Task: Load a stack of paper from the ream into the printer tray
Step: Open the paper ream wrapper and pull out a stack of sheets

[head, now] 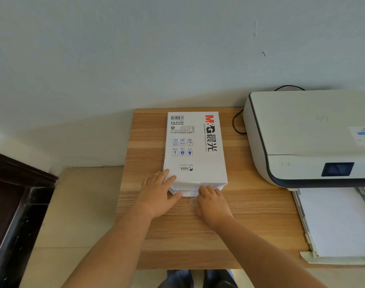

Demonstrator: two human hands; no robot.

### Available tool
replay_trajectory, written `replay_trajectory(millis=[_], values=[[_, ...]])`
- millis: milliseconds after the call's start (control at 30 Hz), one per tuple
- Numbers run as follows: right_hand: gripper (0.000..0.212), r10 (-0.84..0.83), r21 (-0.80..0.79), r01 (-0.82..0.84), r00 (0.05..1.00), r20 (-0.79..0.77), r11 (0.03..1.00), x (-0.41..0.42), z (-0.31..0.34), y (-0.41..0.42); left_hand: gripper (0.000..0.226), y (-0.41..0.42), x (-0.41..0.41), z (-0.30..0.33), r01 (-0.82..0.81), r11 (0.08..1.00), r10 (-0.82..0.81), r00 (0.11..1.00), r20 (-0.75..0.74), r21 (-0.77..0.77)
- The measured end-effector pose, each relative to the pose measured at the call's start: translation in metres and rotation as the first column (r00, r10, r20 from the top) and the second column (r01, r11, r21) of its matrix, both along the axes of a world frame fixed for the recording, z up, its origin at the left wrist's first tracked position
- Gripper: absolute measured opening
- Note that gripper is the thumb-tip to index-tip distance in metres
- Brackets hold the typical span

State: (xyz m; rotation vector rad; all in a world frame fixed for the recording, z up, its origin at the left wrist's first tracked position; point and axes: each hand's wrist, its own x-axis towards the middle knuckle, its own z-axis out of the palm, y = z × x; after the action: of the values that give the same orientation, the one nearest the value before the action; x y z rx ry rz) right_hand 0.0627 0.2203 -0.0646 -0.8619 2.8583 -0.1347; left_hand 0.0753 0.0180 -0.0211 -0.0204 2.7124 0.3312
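Observation:
A white paper ream [195,150] with red and black print lies on the wooden table [250,223], long side pointing away from me. My left hand [159,194] grips the ream's near left corner, fingers on top and thumb at the open end. At the near end, the fingers of my right hand [211,201] are curled into the opened wrapper flap. The white printer [310,134] stands at the right, with its tray [339,223] pulled out towards me and white paper lying in it.
A black cable [237,123] loops on the table between the ream and the printer. A pale wall runs behind the table. Dark wooden furniture [15,204] stands at the left, with tiled floor [77,215] between it and the table.

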Motion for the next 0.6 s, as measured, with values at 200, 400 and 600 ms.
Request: replay_trajectory(millis=[200, 400, 600], values=[[0.013, -0.039, -0.085, 0.044, 0.997, 0.06, 0.995, 0.007, -0.009, 0.012, 0.067, 0.003, 0.002, 0.001, 0.0, 1.0, 0.001, 1.0, 0.005, -0.005], [0.027, -0.192, -0.233, 0.198, 0.98, 0.049, 0.952, -0.014, 0.012, 0.034, 0.065, 0.01, -0.001, 0.001, 0.002, 1.0, -0.002, 1.0, -0.007, 0.021], [0.075, -0.38, -0.099, 0.389, 0.919, 0.102, 0.916, -0.042, 0.009, 0.048, 0.064, 0.013, 0.004, 0.0, 0.007, 0.999, -0.006, 1.0, -0.015, 0.031]])
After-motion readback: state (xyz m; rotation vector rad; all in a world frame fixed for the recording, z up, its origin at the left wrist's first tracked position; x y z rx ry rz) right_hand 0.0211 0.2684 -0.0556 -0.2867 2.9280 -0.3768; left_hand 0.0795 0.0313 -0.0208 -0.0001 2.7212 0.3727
